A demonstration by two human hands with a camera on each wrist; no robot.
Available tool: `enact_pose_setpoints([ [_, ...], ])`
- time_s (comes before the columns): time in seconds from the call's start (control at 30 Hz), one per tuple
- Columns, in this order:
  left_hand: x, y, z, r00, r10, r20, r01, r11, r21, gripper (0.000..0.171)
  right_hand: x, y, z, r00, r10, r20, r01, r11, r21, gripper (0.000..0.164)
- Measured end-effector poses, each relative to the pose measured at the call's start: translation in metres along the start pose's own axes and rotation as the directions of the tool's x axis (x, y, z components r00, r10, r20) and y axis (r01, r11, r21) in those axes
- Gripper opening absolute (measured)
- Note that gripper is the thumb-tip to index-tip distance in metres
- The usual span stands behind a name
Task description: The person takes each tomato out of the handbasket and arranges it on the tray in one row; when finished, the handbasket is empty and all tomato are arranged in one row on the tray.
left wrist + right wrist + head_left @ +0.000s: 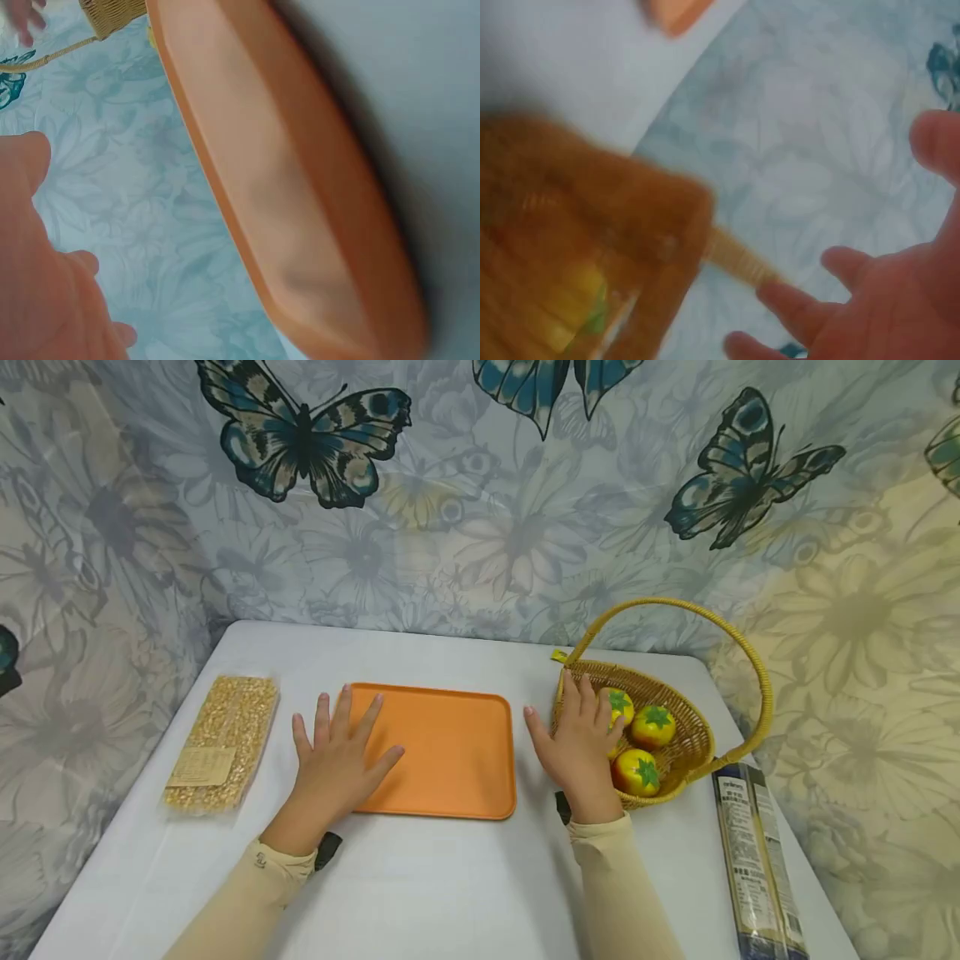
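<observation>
A person's two hands are held out over a white-covered table (420,885), the left hand (337,768) over the left side of an orange rectangular tray (450,756) and the right hand (581,743) over the left side of a wicker basket (693,747). Both have their fingers spread and grip nothing; the wrist views show the palms apart from tray and basket. The tray lies flat near the middle of the table, with the basket just beyond its right side. In the basket sit persimmon-shaped fruits (653,727), red and yellow with green leafy tops; three show well, and a yellow patch by the fingers may be another. They look smooth and rounded, so a good hold would probably mean curling the fingers around one from above, thumb opposite, and lifting it straight up past the rim. The tall handle (765,693) arches across the far and right sides, which makes the near left side seem the easier way in; a sleeve brushing that arch could tip the basket. A long printed packet (750,860) lies at the basket's near right, its contents hard to tell, and a clear bag of yellow kernels (225,718) lies left of the tray, out of the hands' way.
</observation>
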State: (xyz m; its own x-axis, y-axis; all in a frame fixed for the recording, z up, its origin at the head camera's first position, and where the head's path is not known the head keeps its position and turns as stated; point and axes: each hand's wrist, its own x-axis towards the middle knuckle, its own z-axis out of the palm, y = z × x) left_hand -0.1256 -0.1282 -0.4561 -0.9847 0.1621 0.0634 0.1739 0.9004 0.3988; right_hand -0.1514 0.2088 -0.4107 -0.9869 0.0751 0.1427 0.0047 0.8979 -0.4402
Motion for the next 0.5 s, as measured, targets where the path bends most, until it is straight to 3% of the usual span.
enact_pose_setpoints([
  [0.27, -0.035, -0.018, -0.003, 0.999, -0.034, 0.021, 0.035, 0.999, -0.004, 0.087, -0.002, 0.038, -0.023, 0.991, 0.132, 0.005, -0.132, 0.991, 0.006, 0.093],
  [0.5, -0.061, -0.027, 0.002, 1.0, -0.027, -0.012, 0.027, 1.0, 0.002, 0.087, -0.005, 0.059, -0.034, 0.979, 0.199, 0.031, -0.199, 0.98, -0.006, 0.098],
])
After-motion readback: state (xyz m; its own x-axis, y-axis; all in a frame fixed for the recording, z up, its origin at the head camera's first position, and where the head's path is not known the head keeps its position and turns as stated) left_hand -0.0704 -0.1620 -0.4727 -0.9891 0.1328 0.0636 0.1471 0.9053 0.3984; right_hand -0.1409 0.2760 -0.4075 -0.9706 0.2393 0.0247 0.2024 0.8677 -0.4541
